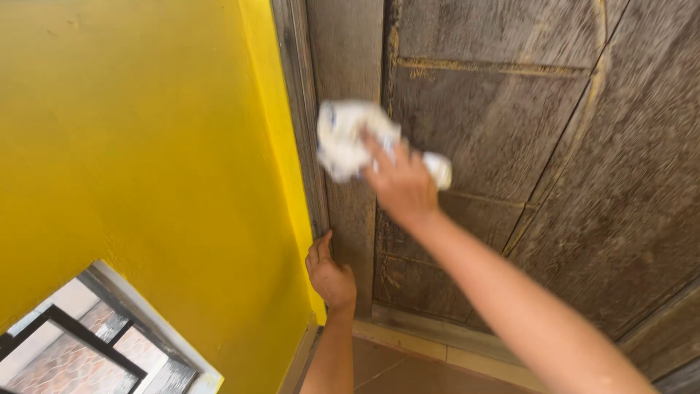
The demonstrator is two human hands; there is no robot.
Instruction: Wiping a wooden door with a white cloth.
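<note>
My right hand grips a white cloth against the wooden door; left hand fingers rest open on the frame.

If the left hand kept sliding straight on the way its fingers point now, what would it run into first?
The left hand rests at the edge of the door frame, fingers pointing along it. Straight on, only more frame beside the yellow wall shows; the white cloth in the right hand sits just off that line, though depth is unclear.
</note>
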